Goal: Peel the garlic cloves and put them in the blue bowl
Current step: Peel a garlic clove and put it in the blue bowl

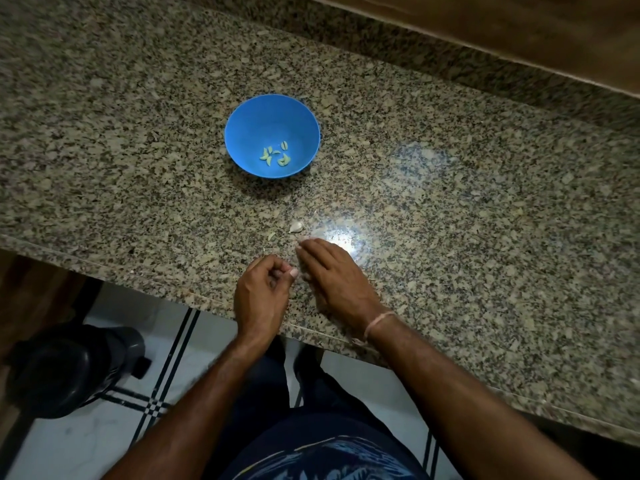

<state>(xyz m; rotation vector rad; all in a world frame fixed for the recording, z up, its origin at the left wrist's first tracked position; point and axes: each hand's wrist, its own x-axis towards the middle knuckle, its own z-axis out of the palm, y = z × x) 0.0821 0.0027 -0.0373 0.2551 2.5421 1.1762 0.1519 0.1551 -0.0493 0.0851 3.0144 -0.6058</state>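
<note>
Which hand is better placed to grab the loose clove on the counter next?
Right. The right hand lies with straight fingers just short of the clove. The left hand is curled and sits farther back, near the counter edge.

Peeled cloves (275, 154) are lying in the bowl (254, 114) on the counter (450, 202). A loose clove (296, 226) is lying before the bowl, slightly rightward.

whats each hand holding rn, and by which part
Right hand holds nothing, open over the counter. Left hand is curled; whether it pinches anything cannot be told.
</note>
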